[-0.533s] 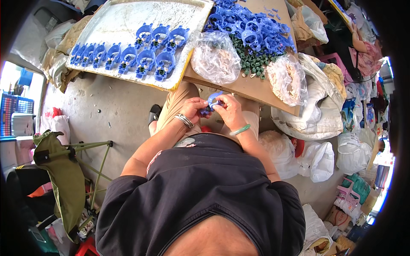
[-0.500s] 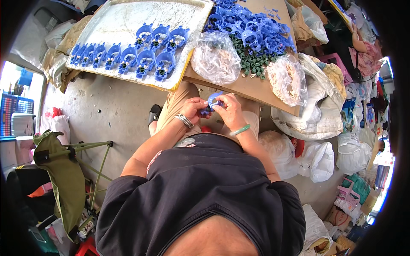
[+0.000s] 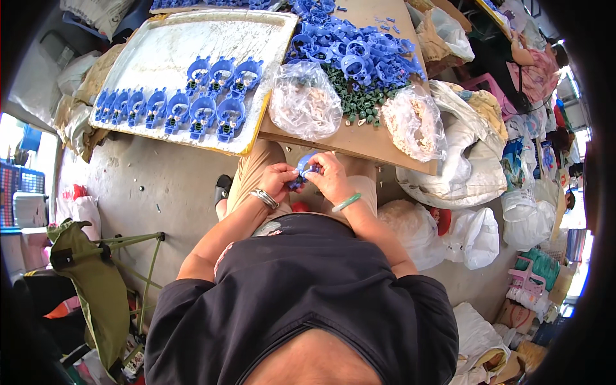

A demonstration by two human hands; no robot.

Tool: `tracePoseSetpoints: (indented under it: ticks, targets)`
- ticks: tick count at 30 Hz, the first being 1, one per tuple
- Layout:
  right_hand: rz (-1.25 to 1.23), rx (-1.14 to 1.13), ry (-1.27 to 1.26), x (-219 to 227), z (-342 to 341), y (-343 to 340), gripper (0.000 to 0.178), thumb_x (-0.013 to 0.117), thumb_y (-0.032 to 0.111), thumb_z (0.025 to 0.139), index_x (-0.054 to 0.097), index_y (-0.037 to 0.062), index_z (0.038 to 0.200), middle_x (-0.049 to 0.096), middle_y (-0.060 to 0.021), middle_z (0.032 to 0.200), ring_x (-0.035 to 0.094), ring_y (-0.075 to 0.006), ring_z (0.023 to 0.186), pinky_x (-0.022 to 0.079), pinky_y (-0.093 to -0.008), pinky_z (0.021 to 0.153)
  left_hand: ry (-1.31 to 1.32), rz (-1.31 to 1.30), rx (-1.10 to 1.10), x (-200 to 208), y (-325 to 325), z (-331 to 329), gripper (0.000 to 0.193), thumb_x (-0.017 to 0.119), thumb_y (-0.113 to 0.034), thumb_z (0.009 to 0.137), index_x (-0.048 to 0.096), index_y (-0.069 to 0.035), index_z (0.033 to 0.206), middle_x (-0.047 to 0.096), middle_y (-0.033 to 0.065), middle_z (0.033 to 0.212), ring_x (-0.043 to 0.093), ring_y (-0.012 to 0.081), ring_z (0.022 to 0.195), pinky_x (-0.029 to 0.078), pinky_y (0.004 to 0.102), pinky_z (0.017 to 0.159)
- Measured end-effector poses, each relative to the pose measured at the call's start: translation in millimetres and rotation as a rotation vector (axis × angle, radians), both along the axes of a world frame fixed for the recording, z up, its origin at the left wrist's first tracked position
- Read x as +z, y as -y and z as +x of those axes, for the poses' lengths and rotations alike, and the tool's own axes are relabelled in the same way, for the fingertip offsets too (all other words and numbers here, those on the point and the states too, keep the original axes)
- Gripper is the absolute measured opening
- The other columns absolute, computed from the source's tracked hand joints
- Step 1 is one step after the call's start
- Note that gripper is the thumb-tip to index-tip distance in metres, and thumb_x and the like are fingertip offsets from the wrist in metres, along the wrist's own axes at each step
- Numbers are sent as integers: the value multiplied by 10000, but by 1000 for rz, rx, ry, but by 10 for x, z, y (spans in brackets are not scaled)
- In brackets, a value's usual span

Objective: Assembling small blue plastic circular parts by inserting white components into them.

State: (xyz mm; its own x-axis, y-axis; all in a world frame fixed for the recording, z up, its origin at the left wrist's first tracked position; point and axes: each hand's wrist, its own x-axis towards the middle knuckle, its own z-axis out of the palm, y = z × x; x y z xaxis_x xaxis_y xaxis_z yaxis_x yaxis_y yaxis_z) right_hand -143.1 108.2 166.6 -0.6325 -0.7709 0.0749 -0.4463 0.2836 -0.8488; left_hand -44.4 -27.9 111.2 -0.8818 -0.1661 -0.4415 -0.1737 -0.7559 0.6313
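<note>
Over my lap, my left hand (image 3: pixel 278 180) and my right hand (image 3: pixel 332 179) pinch one blue plastic figure part (image 3: pixel 305 164) between them. A ring-shaped top shows above the fingertips; its lower, darker portion is mostly covered by my fingers. My right thumb and forefinger press on its upper side, while the left fingers hold it from the other side. Ahead to the left, two rows of similar blue figures (image 3: pixel 176 111) stand along the near part of a white tray (image 3: pixel 173 48). Loose blue parts (image 3: pixel 366 54) lie heaped on the brown board, with small dark green parts (image 3: pixel 356 99) in front.
Two clear plastic bags of pale small pieces (image 3: pixel 306 102) (image 3: pixel 414 125) rest on the brown board (image 3: pixel 359 144). White sacks (image 3: pixel 452 173) stand at right. A folding green stool (image 3: pixel 90 276) is at left on the grey floor. Another person (image 3: pixel 534 74) sits at far right.
The whole view has shifted, so the tray and board sit further left and slightly lower. Both hands keep the blue part, and its ring shows more clearly between the fingers.
</note>
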Motion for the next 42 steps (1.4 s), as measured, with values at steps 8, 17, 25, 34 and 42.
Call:
tracePoseSetpoints:
  ticks: [8, 17, 25, 34, 42]
  targets:
    - [-257, -296, -233, 189, -522, 124, 181, 605, 117, 734, 564, 37, 890, 537, -106, 783, 541, -230, 714, 444, -316, 637, -102, 311, 1, -86, 41, 8, 106, 519, -51, 803, 502, 38, 858, 575, 213, 816, 591, 360, 692, 515, 417, 573]
    - [131, -550, -639, 79, -1863, 321, 103, 600, 180, 737, 613, 78, 744, 569, -131, 750, 547, -329, 723, 438, -415, 642, -109, 314, 9, -59, 87, 21, 134, 525, -85, 800, 482, 24, 865, 557, 209, 852, 568, 371, 727, 490, 425, 587]
    - [316, -575, -614, 154, -1886, 494, 199, 553, 248, 740, 652, 76, 730, 617, -141, 778, 586, -325, 730, 472, -410, 651, -74, 345, 44, -80, 105, 41, 109, 511, -56, 806, 476, 34, 858, 556, 209, 847, 572, 365, 707, 500, 455, 600]
    - [-288, -361, 484, 507, -1489, 67, 81, 623, 106, 709, 636, 27, 719, 491, 58, 571, 375, -29, 465, 276, -186, 427, -91, 366, 39, -78, 126, 28, 99, 579, -87, 771, 528, -12, 811, 576, 167, 808, 566, 353, 724, 494, 444, 608]
    - [2, -232, -360, 187, -1085, -614, 50, 593, 78, 688, 612, 32, 686, 523, -92, 658, 542, -235, 617, 431, -320, 561, -60, 381, 52, -24, 125, -5, 90, 536, -56, 788, 503, 22, 816, 561, 207, 797, 566, 367, 710, 499, 468, 631]
